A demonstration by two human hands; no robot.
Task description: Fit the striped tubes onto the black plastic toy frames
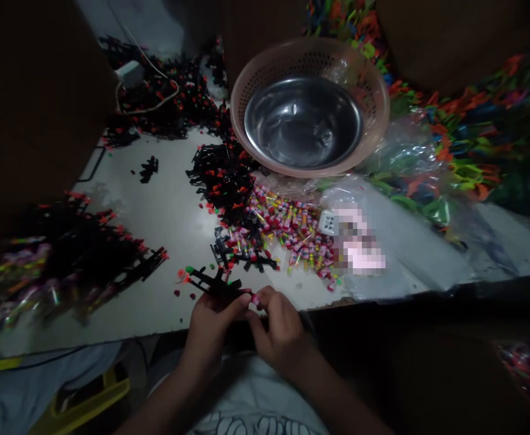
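Note:
My left hand is closed around a black plastic toy gun with a green and orange-red tip pointing left. Close beside it, my right hand pinches a small pink candy tube at the toy gun's rear end. Whether the tube is joined to the gun is too dark to tell. Just beyond my hands lie a few loose black toy guns and a heap of pink and yellow candy tubes. Small dark red bits are scattered left of the gun.
A pink colander with a steel bowl in it stands at the back. Black toy guns are heaped at left and behind. Clear plastic bags and colourful plastic pieces lie right. The table edge runs near me.

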